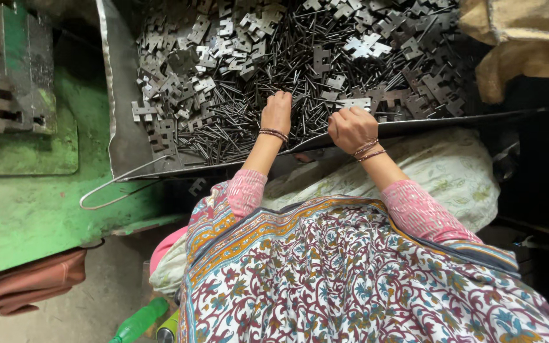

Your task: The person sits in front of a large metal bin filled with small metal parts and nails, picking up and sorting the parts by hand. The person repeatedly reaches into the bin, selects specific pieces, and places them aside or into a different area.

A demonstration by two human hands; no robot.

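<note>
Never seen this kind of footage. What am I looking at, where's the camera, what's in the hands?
There is no robot here: one person works with bare hands, and the single camera sits on their head and looks down, so the patterned cloth at the bottom covers their own lap.

Ahead of them lies a shallow metal tray heaped with thin dark metal pins and flat notched metal plates. To the left stands a green machine bed, and a bent wire loop hangs off the tray's near corner.

The left hand reaches into the pins with its fingers buried in the pile. The right hand is curled into a loose fist at the tray's near edge; what it holds, if anything, is hidden. Both wrists wear thin bangles.
</note>
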